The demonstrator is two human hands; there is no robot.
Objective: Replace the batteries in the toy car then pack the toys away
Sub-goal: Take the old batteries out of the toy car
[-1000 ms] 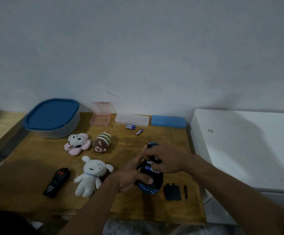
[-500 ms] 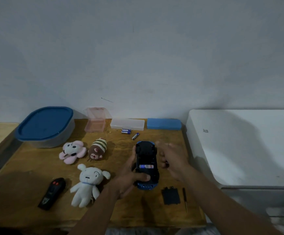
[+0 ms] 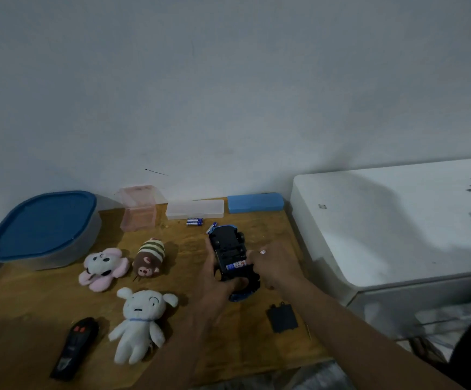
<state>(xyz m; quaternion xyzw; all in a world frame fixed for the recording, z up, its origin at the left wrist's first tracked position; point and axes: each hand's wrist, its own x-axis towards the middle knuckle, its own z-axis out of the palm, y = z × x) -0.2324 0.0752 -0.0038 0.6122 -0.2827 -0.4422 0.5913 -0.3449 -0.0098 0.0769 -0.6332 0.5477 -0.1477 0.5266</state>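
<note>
The blue toy car [image 3: 228, 246] lies upside down on the wooden table [image 3: 32, 305], black underside up, its battery bay open with a battery [image 3: 235, 266] showing. My left hand [image 3: 214, 280] grips the car's left side and near end. My right hand [image 3: 273, 263] rests on the car's right side, fingertips at the battery bay. The black battery cover [image 3: 281, 318] lies on the table to the right of the car. Loose batteries [image 3: 194, 221] lie near the back, one [image 3: 211, 228] just behind the car.
A blue-lidded tub [image 3: 43, 226] stands at back left. A pink box [image 3: 138, 208], a clear case [image 3: 195, 209] and a blue case [image 3: 255, 203] line the wall. Three plush toys [image 3: 103, 267] [image 3: 148, 257] [image 3: 140, 322] and a black remote [image 3: 74, 347] lie left. A white appliance [image 3: 397, 220] adjoins the table's right.
My right hand drew back off the car half a second ago and has returned to the battery bay. My left hand has kept its hold on the car throughout.
</note>
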